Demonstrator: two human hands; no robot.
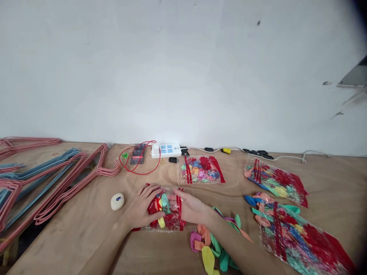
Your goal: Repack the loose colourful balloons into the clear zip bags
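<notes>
Left hand [143, 208]: gripped the bag [172, 221]
Right hand [191, 208]: at bag mouth, grip unclear
Done: three filled bags [200, 170] lay aside
Remaining: loose balloons [213, 248] lay outside

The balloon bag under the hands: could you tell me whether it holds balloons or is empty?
Not empty: red, green and yellow balloons show through the clear bag between the left hand and right hand.

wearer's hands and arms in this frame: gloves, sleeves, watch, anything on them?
Nothing worn that shows. The left hand and right hand are bare: no gloves, no rings visible. The left forearm and right forearm are bare to the frame's bottom edge: no sleeves, watch, bands or markings in view.
</notes>
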